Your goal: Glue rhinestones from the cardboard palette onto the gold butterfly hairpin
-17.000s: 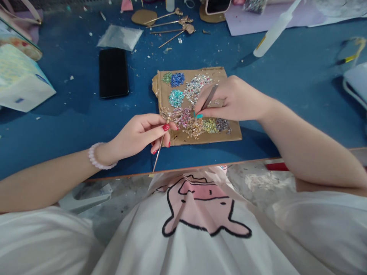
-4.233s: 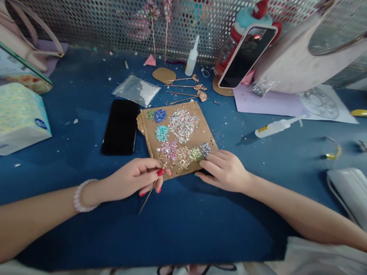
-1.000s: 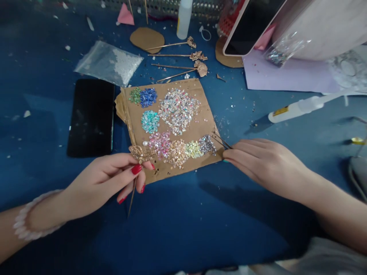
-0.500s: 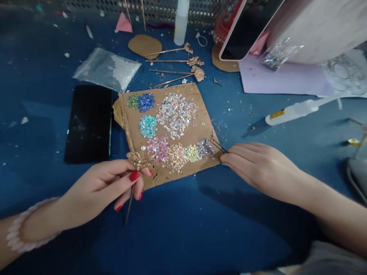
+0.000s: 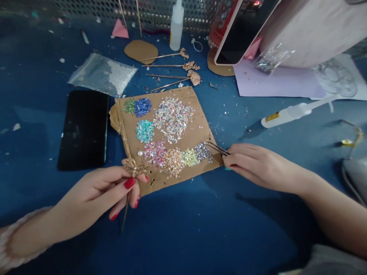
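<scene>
My left hand point(image 5: 106, 194) pinches a gold butterfly-shaped hairpin point(image 5: 134, 167), its thin stem hanging down below the fingers. A pair of tweezers point(image 5: 218, 148) is gripped in my right hand point(image 5: 258, 166), with the tips at the grey chips point(image 5: 203, 152). Whether the tips hold a chip is too small to tell. Under them lies a cardboard sheet point(image 5: 197, 114) bearing small piles: white chips point(image 5: 173, 118), turquoise chips point(image 5: 145, 130), blue chips point(image 5: 142, 107), green chips point(image 5: 129, 106), pink chips point(image 5: 155, 152), peach chips point(image 5: 173, 162) and yellow chips point(image 5: 189, 157). One pearl bead point(image 5: 140, 153) sits beside the pink pile.
Left of the cardboard lies a black phone point(image 5: 83, 130), with a plastic bag of clear bits point(image 5: 104, 74) behind it. Several gold hairpins point(image 5: 190, 66) lie at the back near a glue bottle point(image 5: 176, 28). Another bottle point(image 5: 286, 114) lies at right, before purple paper point(image 5: 258, 82).
The tweezers have shifted slightly, their tips now at the grey pile's upper edge. My left hand keeps its hold on the hairpin, whose butterfly head has turned a little. The whole view has drifted slightly.
</scene>
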`<state>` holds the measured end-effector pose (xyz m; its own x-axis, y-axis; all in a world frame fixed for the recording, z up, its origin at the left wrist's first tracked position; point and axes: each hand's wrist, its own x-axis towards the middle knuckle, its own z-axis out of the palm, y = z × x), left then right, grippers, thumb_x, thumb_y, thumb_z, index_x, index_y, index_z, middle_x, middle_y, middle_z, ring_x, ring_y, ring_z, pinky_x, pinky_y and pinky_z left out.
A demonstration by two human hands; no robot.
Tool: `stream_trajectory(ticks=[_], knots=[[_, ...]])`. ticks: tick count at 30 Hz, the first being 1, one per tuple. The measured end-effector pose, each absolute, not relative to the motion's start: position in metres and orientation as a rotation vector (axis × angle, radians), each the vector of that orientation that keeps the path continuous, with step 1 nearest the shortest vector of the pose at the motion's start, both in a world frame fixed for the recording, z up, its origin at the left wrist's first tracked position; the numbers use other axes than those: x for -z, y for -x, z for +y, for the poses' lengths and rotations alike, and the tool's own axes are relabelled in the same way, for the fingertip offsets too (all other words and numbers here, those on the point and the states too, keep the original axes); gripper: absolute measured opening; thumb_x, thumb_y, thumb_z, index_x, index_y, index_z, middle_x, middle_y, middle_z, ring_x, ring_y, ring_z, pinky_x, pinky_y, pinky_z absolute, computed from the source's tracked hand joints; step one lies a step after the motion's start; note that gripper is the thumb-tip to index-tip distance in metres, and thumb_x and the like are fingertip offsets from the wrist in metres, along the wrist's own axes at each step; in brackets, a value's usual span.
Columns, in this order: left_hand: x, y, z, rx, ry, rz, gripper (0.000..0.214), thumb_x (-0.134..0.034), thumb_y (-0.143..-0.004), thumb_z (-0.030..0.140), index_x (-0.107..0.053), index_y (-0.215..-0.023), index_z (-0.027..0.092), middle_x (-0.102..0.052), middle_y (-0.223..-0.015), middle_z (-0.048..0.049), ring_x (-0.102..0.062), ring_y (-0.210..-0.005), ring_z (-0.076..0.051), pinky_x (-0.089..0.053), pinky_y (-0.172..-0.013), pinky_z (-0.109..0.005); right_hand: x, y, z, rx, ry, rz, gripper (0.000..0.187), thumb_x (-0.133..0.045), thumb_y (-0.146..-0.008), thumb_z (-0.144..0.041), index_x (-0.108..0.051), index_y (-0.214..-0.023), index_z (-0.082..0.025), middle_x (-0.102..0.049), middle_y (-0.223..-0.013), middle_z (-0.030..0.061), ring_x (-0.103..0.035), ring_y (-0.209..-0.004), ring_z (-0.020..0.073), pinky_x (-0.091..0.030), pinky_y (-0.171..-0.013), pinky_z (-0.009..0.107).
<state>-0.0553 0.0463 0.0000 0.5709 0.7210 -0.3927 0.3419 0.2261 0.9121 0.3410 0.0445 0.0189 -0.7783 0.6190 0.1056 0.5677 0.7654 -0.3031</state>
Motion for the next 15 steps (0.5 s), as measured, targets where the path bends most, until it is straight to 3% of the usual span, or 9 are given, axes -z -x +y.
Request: stream_trajectory(ticks=[9, 12, 15], knots=[[-0.003, 0.047, 0.051, -0.358, -1.401, 1.002, 0.026, -0.050, -0.098, 0.025, -0.074, -0.091, 0.026, -0.067, -0.065, 0.0054, -0.057, -0.038, -0.004, -0.057, -0.048, -0.015, -0.021, -0.346, 0.052, -0.748, 1.008, -2.650, 0.016, -0.043, -0.106, -0.019, -0.057, -0.099, -0.018, -0.061, -0.088, 0.0036, -0.058, -0.078, 0.0125, -0.047, -0.072, 0.023], [0.000, 0.051, 0.048, -0.323, -1.408, 1.018, 0.030, -0.048, -0.101, 0.028, -0.072, -0.084, 0.023, -0.066, -0.065, 0.0046, -0.056, -0.039, -0.005, -0.061, -0.055, -0.019, -0.021, -0.347, 0.052, -0.783, 1.013, -2.644, 0.016, -0.043, -0.106, -0.020, -0.057, -0.098, -0.019, -0.059, -0.086, 0.0026, -0.055, -0.076, 0.0119, -0.046, -0.070, 0.023], [0.003, 0.057, 0.045, -0.251, -1.398, 1.054, 0.031, -0.046, -0.103, 0.033, -0.072, -0.090, 0.022, -0.067, -0.069, 0.0044, -0.057, -0.041, -0.004, -0.066, -0.070, -0.024, -0.020, -0.349, 0.051, -0.793, 1.028, -2.644, 0.016, -0.042, -0.106, -0.019, -0.056, -0.098, -0.019, -0.058, -0.084, 0.0020, -0.054, -0.074, 0.0115, -0.046, -0.068, 0.023]])
